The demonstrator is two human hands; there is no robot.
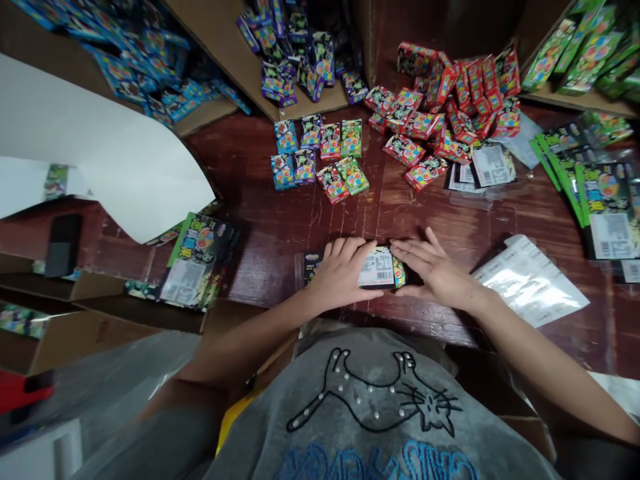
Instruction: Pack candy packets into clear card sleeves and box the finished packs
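Observation:
On the dark red wooden table, in front of my body, lies a flat black printed packet (380,270) with a white barcode label. A small colourful box end (399,272) shows at the packet's right end. My left hand (340,270) lies over the packet's left part, fingers on the far edge and thumb along the near edge. At the right end, my right hand (435,270) holds it between long fingers and thumb, its little finger raised. The hands hide part of the packet. Beyond them sit several small blue, purple, red and green boxes (330,141) in pairs.
A heap of red boxes (415,123) lies at the back. Cardboard cartons hold blue (125,67), purple (280,80) and green boxes (590,50). Black packets are stacked at left (195,260) and right (613,207). A shiny white sheet (535,280) lies right of my hand.

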